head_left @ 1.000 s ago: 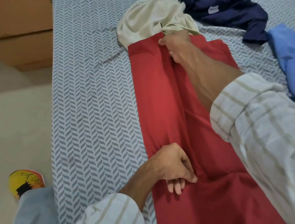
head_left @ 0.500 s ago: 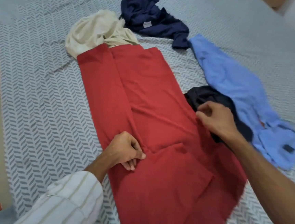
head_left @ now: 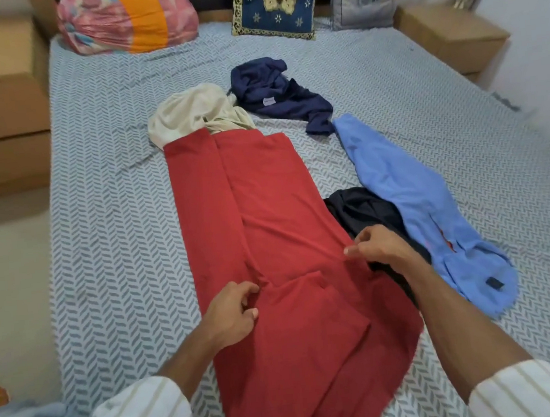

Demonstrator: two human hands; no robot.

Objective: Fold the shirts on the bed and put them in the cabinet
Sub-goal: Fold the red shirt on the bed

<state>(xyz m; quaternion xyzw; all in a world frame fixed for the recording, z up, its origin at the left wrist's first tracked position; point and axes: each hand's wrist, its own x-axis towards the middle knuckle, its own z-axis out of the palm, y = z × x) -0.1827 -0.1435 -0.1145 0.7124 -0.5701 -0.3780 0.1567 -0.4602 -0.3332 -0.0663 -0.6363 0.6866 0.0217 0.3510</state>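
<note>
Your view has lifted since half a second ago, so the pillows (head_left: 274, 7) and a pink and orange bundle (head_left: 127, 20) at the far end of the bed (head_left: 108, 223) now show. The red shirt (head_left: 280, 241) still lies lengthwise down the middle of the bed, its left side folded over. Your left hand (head_left: 231, 313) has loosened from its fist and now rests on the shirt's near left part with fingers curled, thumb and forefinger apart. Your right hand (head_left: 378, 246) has come to the shirt's right edge and pinches the cloth there, over the black shirt (head_left: 363, 210). The light blue shirt (head_left: 412, 196), navy shirt (head_left: 276, 91) and cream shirt (head_left: 192, 112) lie as before
</note>
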